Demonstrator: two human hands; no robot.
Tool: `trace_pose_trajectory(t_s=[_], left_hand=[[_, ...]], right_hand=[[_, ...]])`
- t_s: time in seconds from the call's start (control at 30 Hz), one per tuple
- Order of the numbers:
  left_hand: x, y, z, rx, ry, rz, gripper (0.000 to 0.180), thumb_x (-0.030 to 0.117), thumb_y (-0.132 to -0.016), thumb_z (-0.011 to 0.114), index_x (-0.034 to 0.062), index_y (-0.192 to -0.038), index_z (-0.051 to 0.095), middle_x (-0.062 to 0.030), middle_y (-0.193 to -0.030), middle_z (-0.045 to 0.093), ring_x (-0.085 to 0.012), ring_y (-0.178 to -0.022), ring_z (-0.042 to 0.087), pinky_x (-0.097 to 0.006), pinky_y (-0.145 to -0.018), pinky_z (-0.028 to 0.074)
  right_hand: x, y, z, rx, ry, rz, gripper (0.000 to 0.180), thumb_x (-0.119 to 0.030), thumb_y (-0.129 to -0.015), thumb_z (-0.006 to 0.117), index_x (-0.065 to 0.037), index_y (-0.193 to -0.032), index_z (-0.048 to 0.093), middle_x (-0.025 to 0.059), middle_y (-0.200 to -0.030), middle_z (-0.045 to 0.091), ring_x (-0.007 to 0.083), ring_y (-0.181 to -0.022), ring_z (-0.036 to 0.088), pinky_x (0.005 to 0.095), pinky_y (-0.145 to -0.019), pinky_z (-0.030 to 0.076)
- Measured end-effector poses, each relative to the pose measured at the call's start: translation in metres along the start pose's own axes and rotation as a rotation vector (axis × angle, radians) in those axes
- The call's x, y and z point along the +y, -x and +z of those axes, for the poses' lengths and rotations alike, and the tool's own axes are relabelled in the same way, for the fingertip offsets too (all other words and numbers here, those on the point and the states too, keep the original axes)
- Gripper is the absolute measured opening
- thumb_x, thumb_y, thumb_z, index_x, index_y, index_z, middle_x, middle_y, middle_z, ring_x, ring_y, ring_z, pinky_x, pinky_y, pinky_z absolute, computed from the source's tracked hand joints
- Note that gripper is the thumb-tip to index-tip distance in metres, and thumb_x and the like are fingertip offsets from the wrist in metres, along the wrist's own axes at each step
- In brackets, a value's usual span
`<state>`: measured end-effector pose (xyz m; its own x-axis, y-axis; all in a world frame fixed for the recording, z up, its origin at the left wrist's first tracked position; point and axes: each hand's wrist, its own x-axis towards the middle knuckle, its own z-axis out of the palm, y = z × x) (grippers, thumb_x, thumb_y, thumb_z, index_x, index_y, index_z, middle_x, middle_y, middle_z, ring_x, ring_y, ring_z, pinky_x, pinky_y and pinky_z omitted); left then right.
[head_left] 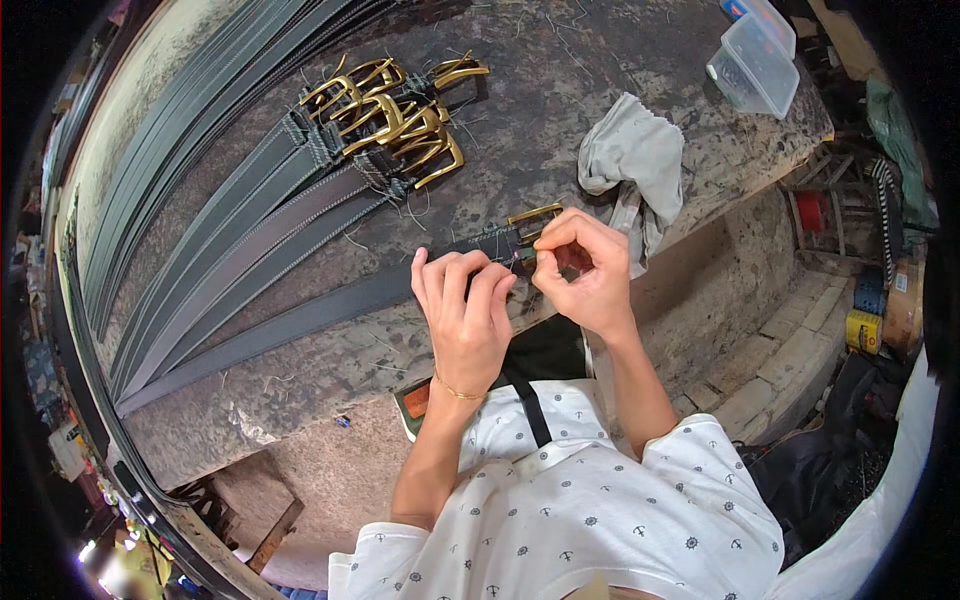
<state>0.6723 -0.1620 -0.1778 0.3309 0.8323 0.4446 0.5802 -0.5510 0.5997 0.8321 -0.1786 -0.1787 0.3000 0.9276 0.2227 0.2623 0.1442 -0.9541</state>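
A dark grey leather belt (330, 306) lies along the worktable's near side, its gold buckle (536, 213) at the right end. My left hand (462, 310) bears on the belt just left of the buckle, fingers bent and closed over its edge. At the buckle end, my right hand (590, 268) is closed in a pinch, thumb against forefinger. Whatever lies between those fingertips is too small to make out. Fine thread ends show on the belt between the two hands.
More belts with gold buckles (385, 115) are piled at the upper left. A crumpled grey cloth (630, 155) lies right of my right hand. Clear plastic containers (752, 68) stand at the table's far right corner. Loose threads litter the stained tabletop (540, 110).
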Motion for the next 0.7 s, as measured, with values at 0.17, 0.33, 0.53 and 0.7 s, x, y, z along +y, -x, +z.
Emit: trace_pose_trajectory(t_s=[0.17, 0.33, 0.53, 0.7], left_hand=[[-0.0013, 0.0009, 0.0004, -0.001, -0.018, 0.008, 0.015, 0.000, -0.080, 0.073, 0.0042, -0.091, 0.064, -0.0082, -0.097, 0.059, -0.0305, -0.098, 0.057, -0.057, -0.108, 0.036], [-0.0008, 0.0001, 0.0006, -0.015, -0.026, 0.015, 0.014, 0.000, -0.081, 0.071, 0.0040, -0.091, 0.063, -0.0086, -0.099, 0.059, -0.0310, -0.098, 0.056, -0.057, -0.108, 0.035], [-0.0014, 0.0001, 0.0013, -0.011, -0.025, 0.019, 0.013, 0.001, -0.081, 0.070, 0.0037, -0.091, 0.062, -0.0090, -0.098, 0.059, -0.0311, -0.098, 0.056, -0.058, -0.108, 0.035], [0.0010, -0.0005, -0.0035, 0.022, 0.032, -0.007, 0.015, -0.003, -0.081, 0.071, 0.0025, -0.093, 0.063, -0.0093, -0.100, 0.059, -0.0313, -0.097, 0.057, -0.057, -0.107, 0.037]], right_hand=[[-0.0059, -0.0024, -0.0010, -0.060, 0.085, -0.069, 0.013, 0.005, -0.072, 0.069, 0.001, -0.080, 0.061, 0.0052, -0.075, 0.060, 0.0113, -0.058, 0.053, 0.0253, -0.052, 0.042], [-0.0040, -0.0022, -0.0014, -0.074, 0.096, -0.092, 0.012, 0.004, -0.072, 0.070, 0.000, -0.080, 0.061, 0.0058, -0.075, 0.059, 0.0128, -0.057, 0.053, 0.0264, -0.052, 0.042], [-0.0051, -0.0031, -0.0018, -0.089, 0.102, -0.106, 0.013, 0.004, -0.072, 0.070, 0.000, -0.080, 0.061, 0.0057, -0.074, 0.059, 0.0126, -0.056, 0.052, 0.0266, -0.051, 0.042], [0.0002, -0.0020, -0.0036, -0.055, 0.025, -0.057, 0.013, 0.006, -0.073, 0.069, 0.000, -0.080, 0.061, 0.0032, -0.075, 0.059, 0.0075, -0.058, 0.050, 0.0236, -0.052, 0.040]])
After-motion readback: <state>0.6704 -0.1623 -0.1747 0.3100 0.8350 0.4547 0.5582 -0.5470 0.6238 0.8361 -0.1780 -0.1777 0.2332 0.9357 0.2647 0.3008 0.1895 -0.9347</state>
